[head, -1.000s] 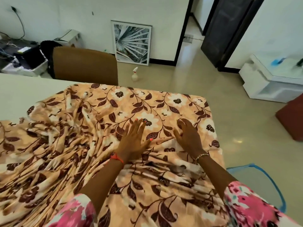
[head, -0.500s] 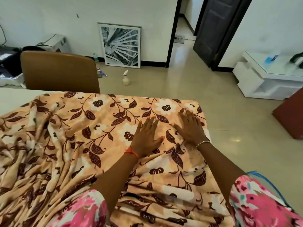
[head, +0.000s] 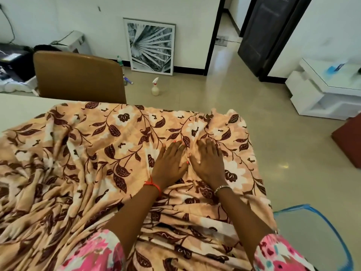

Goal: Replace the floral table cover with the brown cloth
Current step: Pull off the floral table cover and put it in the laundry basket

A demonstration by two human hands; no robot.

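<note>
The floral table cover (head: 109, 153), peach with brown leaves and white flowers, lies rumpled over the right end of the pale table (head: 19, 106). My left hand (head: 170, 163) and my right hand (head: 209, 163) rest flat on it side by side, palms down, near the table's far right corner. A raised fold of the cover (head: 197, 130) runs up between my hands toward the far edge. Neither hand has fingers curled around the fabric. Heavy wrinkles fill the cover's left and near parts.
A brown chair (head: 78, 77) stands against the table's far side. On the floor beyond are a spray bottle (head: 155, 88) and a framed leaf picture (head: 150, 45). A white low table (head: 328, 89) stands at right, and a blue-rimmed basket (head: 312, 235) is beside me.
My hands have slid toward each other until the thumbs almost touch, pushing the cover up into a fold between them. The view has also shifted slightly.
</note>
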